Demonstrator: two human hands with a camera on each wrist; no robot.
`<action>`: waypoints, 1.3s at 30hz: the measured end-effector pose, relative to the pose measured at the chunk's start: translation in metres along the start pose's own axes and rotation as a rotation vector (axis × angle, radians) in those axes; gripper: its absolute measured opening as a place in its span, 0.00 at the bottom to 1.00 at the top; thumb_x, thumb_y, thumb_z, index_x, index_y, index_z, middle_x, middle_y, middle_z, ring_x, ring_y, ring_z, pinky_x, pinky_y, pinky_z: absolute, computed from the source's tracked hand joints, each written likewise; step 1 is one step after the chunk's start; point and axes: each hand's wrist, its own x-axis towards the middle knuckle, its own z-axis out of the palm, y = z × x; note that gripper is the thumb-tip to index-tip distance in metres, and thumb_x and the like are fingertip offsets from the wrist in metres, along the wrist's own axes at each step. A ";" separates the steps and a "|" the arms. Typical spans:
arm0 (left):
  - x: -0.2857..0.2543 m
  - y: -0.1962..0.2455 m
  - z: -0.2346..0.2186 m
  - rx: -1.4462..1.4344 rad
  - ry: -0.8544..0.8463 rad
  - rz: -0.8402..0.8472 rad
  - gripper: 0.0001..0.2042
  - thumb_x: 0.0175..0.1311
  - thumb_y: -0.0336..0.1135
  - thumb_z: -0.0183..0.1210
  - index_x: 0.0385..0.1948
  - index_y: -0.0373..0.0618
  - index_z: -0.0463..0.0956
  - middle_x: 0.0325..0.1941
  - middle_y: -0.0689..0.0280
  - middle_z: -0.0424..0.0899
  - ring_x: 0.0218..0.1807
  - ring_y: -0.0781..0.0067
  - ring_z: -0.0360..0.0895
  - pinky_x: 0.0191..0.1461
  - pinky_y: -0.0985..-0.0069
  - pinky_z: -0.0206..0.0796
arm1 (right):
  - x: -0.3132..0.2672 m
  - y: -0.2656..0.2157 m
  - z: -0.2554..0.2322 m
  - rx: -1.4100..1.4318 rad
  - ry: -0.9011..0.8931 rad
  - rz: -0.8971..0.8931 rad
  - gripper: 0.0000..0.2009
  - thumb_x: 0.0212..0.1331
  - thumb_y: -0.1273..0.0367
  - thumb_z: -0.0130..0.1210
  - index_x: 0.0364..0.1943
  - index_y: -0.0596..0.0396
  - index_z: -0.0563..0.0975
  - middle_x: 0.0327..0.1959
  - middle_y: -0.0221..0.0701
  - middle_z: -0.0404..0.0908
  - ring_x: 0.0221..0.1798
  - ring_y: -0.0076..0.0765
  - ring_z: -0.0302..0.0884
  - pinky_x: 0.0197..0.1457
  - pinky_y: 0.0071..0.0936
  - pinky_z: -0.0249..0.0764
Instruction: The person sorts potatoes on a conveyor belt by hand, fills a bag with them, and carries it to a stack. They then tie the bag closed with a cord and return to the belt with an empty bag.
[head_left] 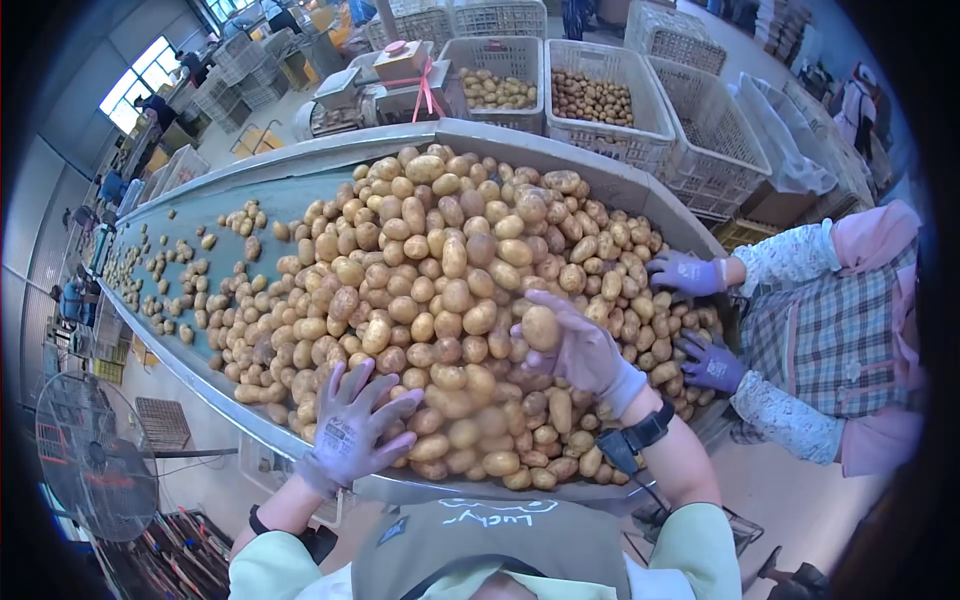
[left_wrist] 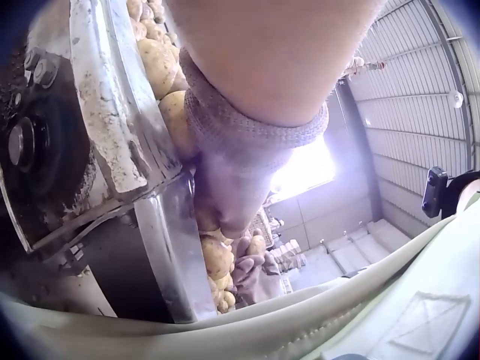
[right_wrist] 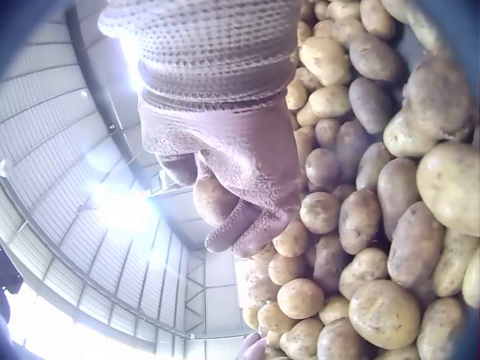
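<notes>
Wore a dull brown apron with white letters on it, close to a big metal table. Spread the left hand wide, with the fingers apart, at the near side of the potato pile. Held one potato in the right hand, up over the pile, with bent fingers and thumb round it. Had lots of round, tan potatoes in front, and small bunches farther left on a green belt. Had another person at the right, in a checked apron, with two purple gloves at the potatoes. Had a big fan off to the left and plastic crates past the far edge, two with potatoes inside.
</notes>
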 end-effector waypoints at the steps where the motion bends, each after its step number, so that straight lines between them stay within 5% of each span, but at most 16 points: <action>1: 0.001 -0.001 0.000 -0.002 -0.020 0.021 0.26 0.55 0.53 0.67 0.59 0.65 0.80 0.63 0.62 0.77 0.73 0.48 0.62 0.78 0.43 0.43 | 0.000 -0.001 0.005 -0.007 -0.033 -0.044 0.28 0.75 0.57 0.46 0.75 0.49 0.59 0.58 0.42 0.77 0.49 0.37 0.83 0.59 0.44 0.82; 8: -0.002 -0.004 -0.001 0.005 -0.003 0.036 0.24 0.56 0.55 0.67 0.57 0.70 0.81 0.63 0.64 0.78 0.74 0.49 0.61 0.79 0.42 0.43 | 0.010 -0.023 0.040 -0.532 -0.016 -0.298 0.32 0.69 0.62 0.58 0.72 0.61 0.62 0.66 0.36 0.73 0.58 0.30 0.79 0.61 0.29 0.77; 10: -0.004 -0.006 -0.001 -0.016 0.009 0.061 0.24 0.56 0.54 0.67 0.57 0.69 0.81 0.63 0.64 0.77 0.76 0.49 0.59 0.79 0.42 0.42 | 0.014 -0.020 0.066 -0.851 0.083 -0.581 0.29 0.63 0.63 0.64 0.68 0.52 0.70 0.64 0.34 0.76 0.56 0.33 0.78 0.57 0.30 0.78; 12: -0.006 -0.009 0.006 -0.005 0.063 0.085 0.24 0.55 0.53 0.68 0.56 0.66 0.82 0.64 0.64 0.76 0.77 0.49 0.57 0.80 0.42 0.40 | 0.007 -0.059 0.095 -1.884 -0.133 -1.116 0.30 0.57 0.67 0.64 0.67 0.45 0.72 0.69 0.34 0.71 0.57 0.38 0.77 0.57 0.34 0.78; 15: -0.007 -0.005 0.003 -0.034 0.053 0.068 0.24 0.51 0.51 0.69 0.54 0.63 0.83 0.63 0.61 0.76 0.77 0.47 0.56 0.80 0.41 0.39 | -0.009 -0.113 0.127 -2.248 -0.129 -1.644 0.22 0.60 0.66 0.62 0.60 0.51 0.77 0.65 0.42 0.72 0.61 0.49 0.75 0.67 0.41 0.70; 17: -0.005 -0.004 0.002 -0.039 0.059 0.069 0.24 0.49 0.49 0.69 0.52 0.61 0.83 0.62 0.59 0.77 0.76 0.45 0.58 0.79 0.40 0.40 | -0.035 -0.198 0.104 -2.597 0.282 -1.543 0.23 0.62 0.71 0.54 0.64 0.44 0.74 0.53 0.35 0.79 0.53 0.41 0.80 0.49 0.37 0.81; 18: -0.004 -0.004 0.001 -0.044 0.059 0.098 0.24 0.49 0.49 0.69 0.52 0.61 0.83 0.62 0.59 0.77 0.76 0.45 0.58 0.79 0.40 0.40 | -0.049 -0.250 0.015 -3.157 0.906 -1.404 0.22 0.66 0.73 0.49 0.64 0.53 0.73 0.45 0.37 0.83 0.45 0.44 0.83 0.42 0.42 0.82; 19: -0.003 -0.004 -0.001 -0.062 0.049 0.078 0.24 0.49 0.50 0.69 0.52 0.62 0.83 0.61 0.59 0.76 0.75 0.44 0.58 0.78 0.38 0.41 | -0.055 -0.311 -0.003 -2.775 1.471 -0.646 0.21 0.69 0.68 0.49 0.63 0.65 0.71 0.42 0.44 0.85 0.36 0.50 0.84 0.36 0.47 0.81; 21: -0.007 -0.008 0.005 -0.040 0.085 0.084 0.24 0.49 0.52 0.68 0.51 0.63 0.84 0.59 0.59 0.76 0.73 0.42 0.59 0.76 0.35 0.42 | -0.089 -0.331 -0.008 -2.273 1.352 -1.221 0.21 0.68 0.60 0.52 0.55 0.64 0.74 0.34 0.50 0.82 0.34 0.58 0.83 0.36 0.51 0.79; 24: -0.002 -0.005 0.008 -0.044 0.120 0.078 0.24 0.48 0.51 0.69 0.51 0.62 0.84 0.58 0.60 0.77 0.73 0.42 0.59 0.76 0.34 0.42 | -0.082 -0.252 -0.025 -2.260 0.994 -0.834 0.18 0.68 0.65 0.53 0.60 0.53 0.77 0.51 0.44 0.84 0.53 0.48 0.83 0.52 0.43 0.79; 25: 0.002 -0.003 0.007 -0.042 0.089 0.064 0.24 0.48 0.50 0.69 0.51 0.61 0.84 0.58 0.60 0.78 0.73 0.44 0.59 0.76 0.36 0.42 | -0.078 -0.208 -0.012 -2.555 0.609 -1.050 0.15 0.66 0.65 0.53 0.53 0.56 0.79 0.45 0.39 0.86 0.51 0.45 0.83 0.48 0.44 0.79; 26: 0.002 -0.003 0.005 -0.045 0.069 0.060 0.24 0.48 0.50 0.69 0.51 0.61 0.84 0.58 0.60 0.78 0.73 0.44 0.59 0.76 0.36 0.42 | -0.070 -0.151 -0.028 -2.749 0.593 -0.440 0.14 0.63 0.66 0.54 0.50 0.56 0.79 0.43 0.38 0.85 0.49 0.46 0.83 0.50 0.48 0.78; 28: 0.003 -0.004 0.000 -0.077 0.027 0.065 0.25 0.49 0.48 0.69 0.53 0.59 0.83 0.61 0.59 0.77 0.75 0.44 0.60 0.79 0.40 0.41 | -0.048 -0.052 -0.017 -2.219 0.378 -0.267 0.18 0.58 0.60 0.62 0.52 0.47 0.79 0.46 0.35 0.81 0.49 0.45 0.79 0.47 0.46 0.75; 30: 0.000 -0.004 -0.007 -0.073 0.017 0.079 0.26 0.50 0.46 0.69 0.55 0.58 0.82 0.62 0.59 0.77 0.74 0.45 0.60 0.78 0.40 0.42 | -0.071 0.021 -0.021 -2.200 -0.083 -0.766 0.17 0.57 0.60 0.62 0.52 0.44 0.80 0.41 0.33 0.82 0.47 0.43 0.81 0.46 0.45 0.75; 34: -0.001 -0.003 -0.010 -0.037 0.034 0.065 0.24 0.52 0.46 0.69 0.55 0.60 0.82 0.64 0.62 0.76 0.74 0.49 0.60 0.77 0.41 0.45 | -0.087 -0.021 -0.007 -1.903 0.413 0.497 0.25 0.53 0.57 0.65 0.57 0.38 0.77 0.59 0.37 0.72 0.61 0.48 0.73 0.57 0.47 0.66; 39: 0.013 -0.001 -0.014 -0.028 -0.012 0.044 0.25 0.54 0.45 0.69 0.58 0.59 0.80 0.61 0.63 0.78 0.74 0.48 0.62 0.79 0.44 0.44 | -0.062 0.020 -0.002 -2.299 0.246 -0.395 0.19 0.49 0.60 0.64 0.49 0.33 0.79 0.59 0.28 0.74 0.65 0.41 0.69 0.59 0.49 0.65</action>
